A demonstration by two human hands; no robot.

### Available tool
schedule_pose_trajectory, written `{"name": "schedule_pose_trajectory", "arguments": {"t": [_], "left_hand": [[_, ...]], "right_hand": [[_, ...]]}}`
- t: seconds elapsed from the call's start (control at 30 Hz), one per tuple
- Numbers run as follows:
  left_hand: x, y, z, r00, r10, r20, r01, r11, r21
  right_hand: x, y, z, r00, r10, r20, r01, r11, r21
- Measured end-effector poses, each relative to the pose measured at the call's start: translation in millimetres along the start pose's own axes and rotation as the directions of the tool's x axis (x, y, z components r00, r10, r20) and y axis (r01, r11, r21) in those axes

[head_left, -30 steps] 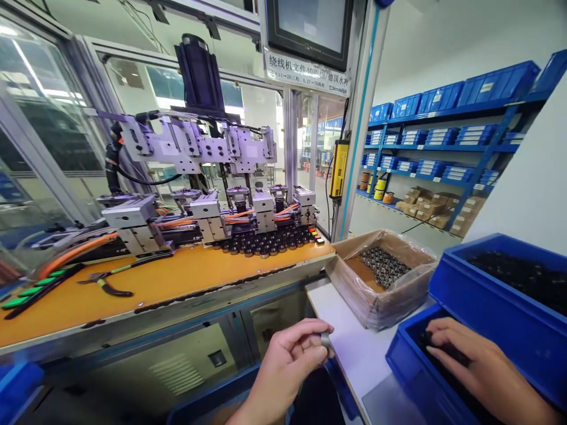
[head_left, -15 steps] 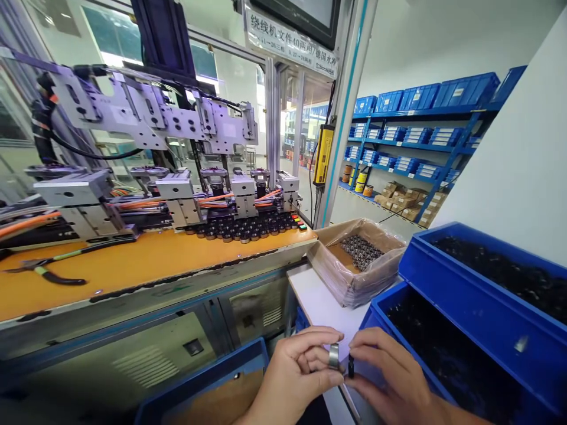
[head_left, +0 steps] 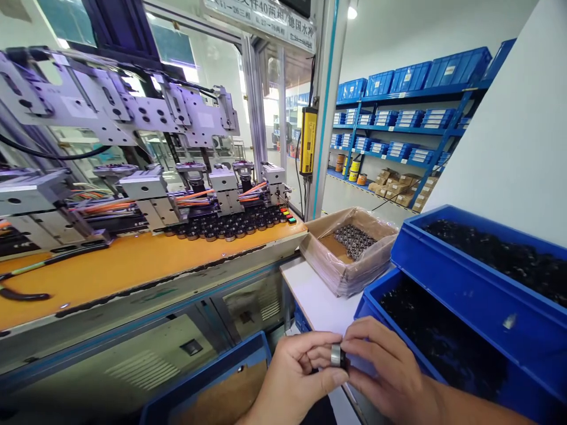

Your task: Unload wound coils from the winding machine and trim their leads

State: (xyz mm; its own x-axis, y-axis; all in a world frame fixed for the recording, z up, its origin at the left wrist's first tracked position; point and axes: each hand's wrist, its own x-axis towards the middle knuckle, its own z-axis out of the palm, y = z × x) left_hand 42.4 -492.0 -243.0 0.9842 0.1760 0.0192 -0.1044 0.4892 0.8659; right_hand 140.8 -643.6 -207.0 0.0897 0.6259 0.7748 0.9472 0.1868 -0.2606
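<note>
Here's your left hand, grip closed on the silver metal ring; your right hand pinches a small black part against its side, near the white bench. Line both faces up square, press evenly.

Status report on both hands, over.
Left hand grips metal ring. Right hand holds black piece against it. Blue bin just beyond right hand.

The black part beside the metal ring was largely hidden by the right hand. The black-handled tool was cut off at the left edge, the monitor at the top.
</note>
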Motion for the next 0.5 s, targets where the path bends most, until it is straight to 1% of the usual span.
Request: {"name": "schedule_pose_trajectory", "arguments": {"t": [0.17,0.3,0.5], "left_hand": [[-1.6,-1.4,-3.1,1.000,0.004,0.012,-0.004,1.000,0.029],[-1.9,0.0,-2.6,0.999,-0.011,0.039,0.010,1.000,0.015],[-2.7,-0.4,-0.9,0.998,0.050,0.046,-0.050,0.999,-0.004]], "right_hand": [[-0.4,-1.0,-4.9,0.998,-0.034,0.045,0.036,0.999,-0.041],[-0.2,-2.5,-7.3,0.997,-0.075,0.019,0.077,0.991,-0.107],[-3.8,-1.2,-6.6,0.995,-0.068,0.067,0.075,0.990,-0.116]]}}
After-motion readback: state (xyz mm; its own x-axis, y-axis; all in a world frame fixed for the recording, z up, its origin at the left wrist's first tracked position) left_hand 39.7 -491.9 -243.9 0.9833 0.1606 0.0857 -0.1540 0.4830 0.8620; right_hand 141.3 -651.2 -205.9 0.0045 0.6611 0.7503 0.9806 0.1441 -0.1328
